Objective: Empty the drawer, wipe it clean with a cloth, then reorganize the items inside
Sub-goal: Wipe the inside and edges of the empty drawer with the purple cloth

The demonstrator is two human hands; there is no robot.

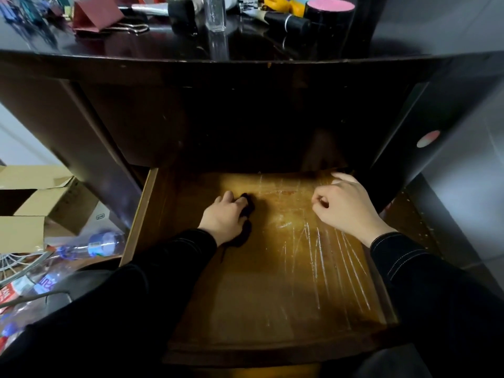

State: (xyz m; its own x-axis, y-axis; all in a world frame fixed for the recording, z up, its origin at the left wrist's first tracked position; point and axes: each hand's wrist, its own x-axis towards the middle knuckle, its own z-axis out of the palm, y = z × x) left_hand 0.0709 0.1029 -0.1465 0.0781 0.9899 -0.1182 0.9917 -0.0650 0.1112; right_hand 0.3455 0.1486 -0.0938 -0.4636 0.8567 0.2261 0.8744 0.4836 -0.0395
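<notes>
The wooden drawer (152,203) is pulled out below a dark dresser, and its brown floor is bare, scratched and covered by a crinkled clear liner. My left hand (223,218) presses a dark cloth (246,214) onto the drawer floor near the middle. My right hand (345,207) rests on the liner at the far right, fingers curled loosely and holding nothing. Black sleeves cover both arms. Removed items lie on the dresser top (409,31): a brush (152,9), a clear glass bottle (215,13), a black tube (289,21) and a pink-topped jar (331,12).
Cardboard boxes (35,203) stand on the floor at the left. Plastic water bottles (92,245) and other clutter lie beside them. A dark cabinet side with a pink round sticker (428,139) rises at the right.
</notes>
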